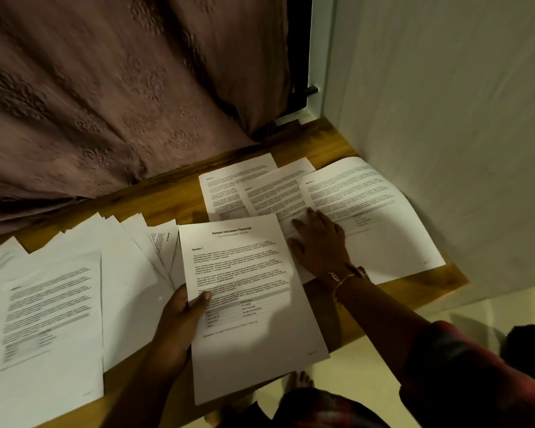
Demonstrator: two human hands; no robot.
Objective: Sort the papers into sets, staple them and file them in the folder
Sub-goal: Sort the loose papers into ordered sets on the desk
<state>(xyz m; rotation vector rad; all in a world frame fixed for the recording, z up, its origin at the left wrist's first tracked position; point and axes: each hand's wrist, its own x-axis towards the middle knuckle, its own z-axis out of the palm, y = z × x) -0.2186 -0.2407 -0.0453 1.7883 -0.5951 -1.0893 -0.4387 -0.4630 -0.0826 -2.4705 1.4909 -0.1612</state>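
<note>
My left hand (179,316) grips a printed sheet headed "Sample Education Transcript" (247,335) by its left edge, holding it above the table's front edge. My right hand (320,242) lies flat, fingers spread, on overlapping printed sheets at the right: a curled right sheet (377,211), a middle sheet (272,193) and a far sheet (229,186). A fanned pile of white papers (130,273) spreads across the left of the wooden table (318,143), with a printed sheet (47,319) on top nearest me. No stapler or folder is in view.
A pinkish embroidered curtain (105,103) hangs behind the table. A white wall (445,118) bounds the table on the right. Pale floor (352,359) and my bare foot (301,379) show below the front edge.
</note>
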